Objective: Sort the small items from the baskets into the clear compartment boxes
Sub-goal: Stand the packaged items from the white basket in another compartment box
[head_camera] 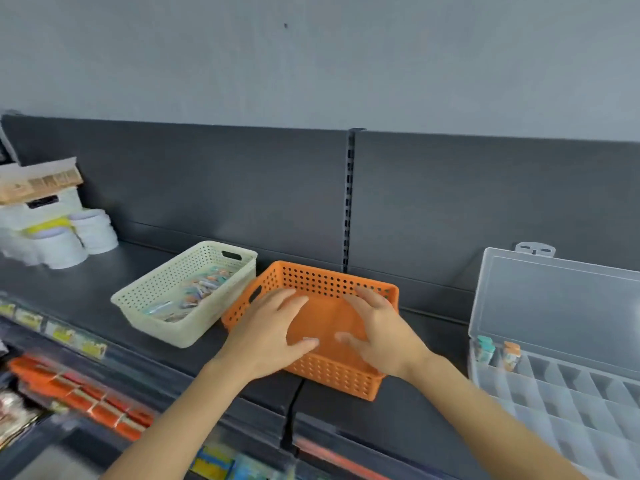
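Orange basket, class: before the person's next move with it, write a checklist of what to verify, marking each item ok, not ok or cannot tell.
1. Orange basket emptied: ok, the floor that shows is bare.
2. Left hand and right hand free: ok, fingers spread, holding nothing.
3. Hands touching the basket: cannot tell.
4. Cream basket has stock left to sort: ok, small items lie inside.
5. Clear compartment box open: ok, lid raised.
6. Free compartments: ok, most look vacant.
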